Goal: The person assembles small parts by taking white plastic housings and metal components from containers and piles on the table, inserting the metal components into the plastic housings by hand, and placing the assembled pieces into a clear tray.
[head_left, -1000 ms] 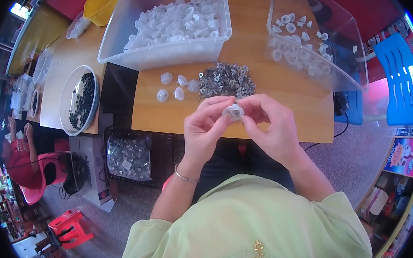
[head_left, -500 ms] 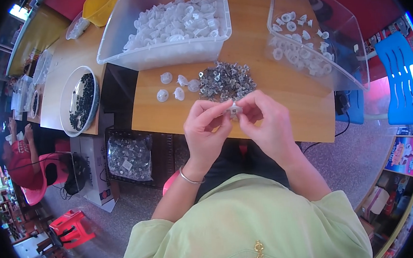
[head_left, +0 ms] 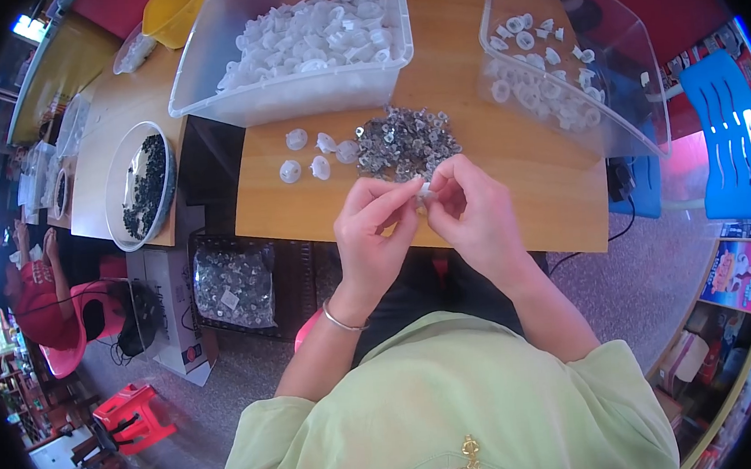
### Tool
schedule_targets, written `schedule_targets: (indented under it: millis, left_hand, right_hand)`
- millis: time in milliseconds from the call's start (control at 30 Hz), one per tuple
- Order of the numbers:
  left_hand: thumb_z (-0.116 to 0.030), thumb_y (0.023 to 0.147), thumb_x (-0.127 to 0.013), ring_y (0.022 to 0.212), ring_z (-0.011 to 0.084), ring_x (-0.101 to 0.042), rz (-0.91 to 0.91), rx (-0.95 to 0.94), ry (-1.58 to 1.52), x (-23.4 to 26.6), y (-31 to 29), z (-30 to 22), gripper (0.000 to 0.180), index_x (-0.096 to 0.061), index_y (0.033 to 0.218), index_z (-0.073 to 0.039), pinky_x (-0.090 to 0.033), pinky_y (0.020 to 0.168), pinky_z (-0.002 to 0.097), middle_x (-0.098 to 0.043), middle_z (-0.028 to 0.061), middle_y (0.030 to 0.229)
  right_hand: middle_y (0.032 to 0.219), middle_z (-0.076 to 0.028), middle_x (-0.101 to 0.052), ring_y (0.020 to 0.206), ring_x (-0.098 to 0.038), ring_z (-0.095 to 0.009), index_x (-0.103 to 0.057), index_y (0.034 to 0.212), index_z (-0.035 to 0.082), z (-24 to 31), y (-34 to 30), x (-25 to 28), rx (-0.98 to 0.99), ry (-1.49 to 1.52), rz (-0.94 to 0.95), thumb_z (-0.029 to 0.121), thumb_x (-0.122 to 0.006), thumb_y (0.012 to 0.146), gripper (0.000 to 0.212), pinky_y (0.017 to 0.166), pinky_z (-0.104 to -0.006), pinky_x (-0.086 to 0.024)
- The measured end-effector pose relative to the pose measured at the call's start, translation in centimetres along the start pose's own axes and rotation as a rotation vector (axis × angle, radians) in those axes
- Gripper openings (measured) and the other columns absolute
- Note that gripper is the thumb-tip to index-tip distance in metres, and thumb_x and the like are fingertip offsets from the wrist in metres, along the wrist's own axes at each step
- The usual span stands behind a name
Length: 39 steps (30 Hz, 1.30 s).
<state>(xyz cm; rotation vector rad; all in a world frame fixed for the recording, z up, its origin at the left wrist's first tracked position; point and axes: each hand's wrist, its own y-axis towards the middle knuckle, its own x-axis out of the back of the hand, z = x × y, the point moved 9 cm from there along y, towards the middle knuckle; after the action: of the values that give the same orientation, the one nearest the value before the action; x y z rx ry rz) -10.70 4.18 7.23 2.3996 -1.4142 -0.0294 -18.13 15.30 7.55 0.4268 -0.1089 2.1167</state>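
Above the table's near edge, a small white plastic part (head_left: 425, 191) is pinched between the fingertips of both my hands. My left hand (head_left: 377, 230) grips it from the left, thumb and index finger closed. From the other side, my right hand (head_left: 477, 218) closes its thumb and fingers on the same part. Fingers cover most of it. Just beyond lies a heap of small metal fittings (head_left: 405, 142). Several loose white plastic parts (head_left: 319, 167) rest to the heap's left on the wooden table (head_left: 559, 207).
A translucent bin (head_left: 295, 107) of white parts stands behind; a clear bin (head_left: 619, 140) with similar parts is at right. Left are a round tub (head_left: 113, 207) of black pieces and a bag of metal fittings (head_left: 235, 285). A person in red (head_left: 40, 287) sits far left.
The white part has turned between my fingers and shows less of its face. My right fingers have shifted over it. The whole view has moved slightly.
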Motion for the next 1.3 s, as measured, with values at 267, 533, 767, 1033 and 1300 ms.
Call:
schedule_targets:
  millis: [267, 533, 767, 1033, 1300]
  left_hand:
    - [0.006, 0.079, -0.061, 0.067, 0.0075, -0.05, 0.062, -0.003, 0.054, -0.2, 0.5, -0.2, 0.03, -0.066, 0.107, -0.006, -0.039, 0.055, 0.0174, -0.054, 0.0033, 0.082]
    - [-0.008, 0.084, -0.057, 0.09, 0.0292, -0.061, 0.12, -0.39, -0.1, 0.9, 2.1, -10.1, 0.017, -0.064, 0.096, 0.002, -0.049, 0.08, 0.0353, -0.062, 0.0151, 0.095]
    - [-0.045, 0.093, -0.042, 0.076, 0.0275, -0.059, 0.826, -0.481, -1.108, -4.9, 0.9, -23.1, 0.053, -0.066, 0.086, 0.002, -0.05, 0.067, 0.0338, -0.058, 0.0155, 0.085]
    - [-0.06, 0.088, -0.04, 0.046, 0.0197, -0.043, 0.755, -0.781, -1.319, -3.8, 0.4, -23.6, 0.065, -0.056, 0.07, 0.001, -0.033, 0.04, 0.0299, -0.041, 0.0072, 0.061]
    - [-0.054, 0.089, -0.042, 0.05, 0.0188, -0.047, 0.761, -0.727, -1.284, -3.5, 0.2, -23.3, 0.056, -0.055, 0.07, -0.003, -0.034, 0.042, 0.0276, -0.041, 0.0046, 0.06]
  right_hand:
    - [0.074, -0.007, -0.06, 0.066, -0.06, -0.012, -0.055, 0.09, 0.002, 0.0, -0.2, 1.2, 0.004, 0.142, 0.042, 0.002, -0.062, 0.081, 0.012, 0.06, -0.0241, -0.048]
    - [0.078, -0.003, -0.061, 0.066, -0.056, -0.008, -0.06, 0.088, 0.003, 2.3, -0.4, 8.9, 0.185, -0.014, -0.226, 0.001, -0.064, 0.081, 0.009, 0.059, -0.0216, -0.046]
    - [0.077, -0.001, -0.061, 0.066, -0.053, -0.005, -0.062, 0.091, 0.003, 3.8, 2.0, 20.1, 0.393, -0.461, -0.711, 0.002, -0.061, 0.084, 0.007, 0.059, -0.0194, -0.043]
    - [0.079, -0.004, -0.065, 0.068, -0.06, -0.01, -0.065, 0.093, 0.005, 1.9, 2.6, 22.5, 0.266, -0.653, -0.765, 0.01, -0.062, 0.085, 0.01, 0.06, -0.0241, -0.048]
    - [0.082, -0.004, -0.064, 0.068, -0.058, -0.01, -0.065, 0.091, 0.004, 3.1, 2.7, 20.3, 0.357, -0.672, -0.775, 0.006, -0.062, 0.084, 0.008, 0.059, -0.0229, -0.047]
